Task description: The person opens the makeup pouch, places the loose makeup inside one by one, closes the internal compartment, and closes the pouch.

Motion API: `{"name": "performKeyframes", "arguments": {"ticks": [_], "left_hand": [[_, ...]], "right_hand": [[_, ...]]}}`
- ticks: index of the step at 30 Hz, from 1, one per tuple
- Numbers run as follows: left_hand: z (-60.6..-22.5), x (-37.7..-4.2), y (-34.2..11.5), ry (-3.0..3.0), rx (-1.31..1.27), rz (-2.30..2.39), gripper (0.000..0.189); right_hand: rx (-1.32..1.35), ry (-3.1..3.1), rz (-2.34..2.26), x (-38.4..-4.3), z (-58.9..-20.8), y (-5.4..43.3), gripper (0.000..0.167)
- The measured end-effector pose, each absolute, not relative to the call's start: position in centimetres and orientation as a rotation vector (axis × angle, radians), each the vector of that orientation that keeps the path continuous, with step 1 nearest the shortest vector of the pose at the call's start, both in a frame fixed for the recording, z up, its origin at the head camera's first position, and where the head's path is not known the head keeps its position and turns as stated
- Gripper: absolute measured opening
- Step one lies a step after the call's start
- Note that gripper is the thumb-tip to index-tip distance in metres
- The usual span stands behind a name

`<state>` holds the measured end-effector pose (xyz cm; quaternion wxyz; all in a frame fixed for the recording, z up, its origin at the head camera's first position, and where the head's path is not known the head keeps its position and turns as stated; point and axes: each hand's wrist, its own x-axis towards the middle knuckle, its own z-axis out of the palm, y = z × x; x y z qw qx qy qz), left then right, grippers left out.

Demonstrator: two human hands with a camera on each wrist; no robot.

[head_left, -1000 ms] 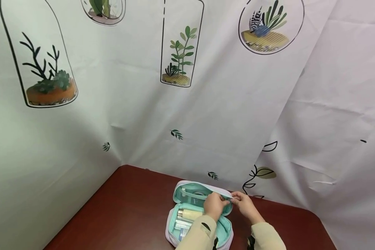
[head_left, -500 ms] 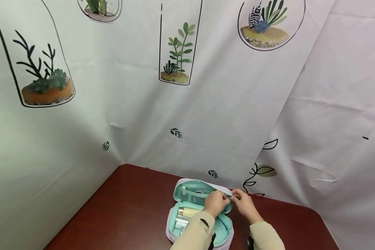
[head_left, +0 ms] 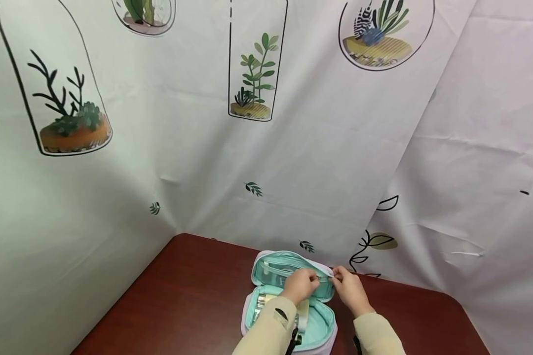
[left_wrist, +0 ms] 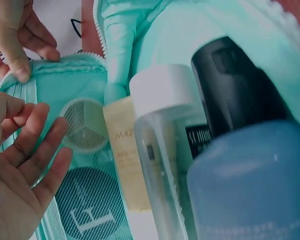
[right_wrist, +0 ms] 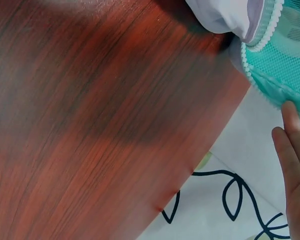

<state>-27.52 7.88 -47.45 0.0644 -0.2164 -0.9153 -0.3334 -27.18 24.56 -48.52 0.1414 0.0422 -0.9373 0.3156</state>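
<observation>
A lilac toiletry bag [head_left: 327, 345] with a mint lining lies unzipped, its lid [head_left: 258, 275] folded back. My left hand [head_left: 299, 285] is over the lid's mesh pocket [left_wrist: 92, 167], thumb and index finger pinched together at the pocket's zip; the zipper pull is hidden by the fingertips. With thumb and fingers my right hand [head_left: 352, 292] grips the lid's right corner. Behind the mesh sit a round clear-lidded case [left_wrist: 85, 125] and a dark disc [left_wrist: 87, 202]. The bag's body holds a blue bottle [left_wrist: 250, 185] with a black cap, a white-capped clear bottle [left_wrist: 162, 145] and a yellow tube [left_wrist: 127, 150].
The dark red wooden table [head_left: 160, 305] extends to the left and right of the bag. Just behind its back edge hangs a white printed cloth [head_left: 195, 187] with plant drawings. Another stretch of cloth encloses the left side.
My left hand has shifted left along the mesh pocket, away from the right hand. The right hand keeps its grip on the lid's corner. The view has tilted slightly.
</observation>
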Motion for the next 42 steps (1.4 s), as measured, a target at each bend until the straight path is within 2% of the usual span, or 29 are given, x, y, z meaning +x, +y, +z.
{"name": "performKeyframes", "arguments": {"ticks": [13,23,42], "left_hand": [[-48.0,-27.8,5.6,-2.747,-0.673,-1.096,0.037],[-48.6,-27.7,2.3,-2.71,-0.609,-1.159,0.034],[-49.8,-28.5,-2.4,-2.627,-0.468,-0.98,0.024]], "right_hand": [[0.059,-2.724,0.795,-27.1,-48.3,24.0,0.006],[0.046,-2.725,0.811,-27.0,-48.4,23.9,0.012],[0.037,-2.725,0.813,-26.7,-48.5,24.0,0.012]]}}
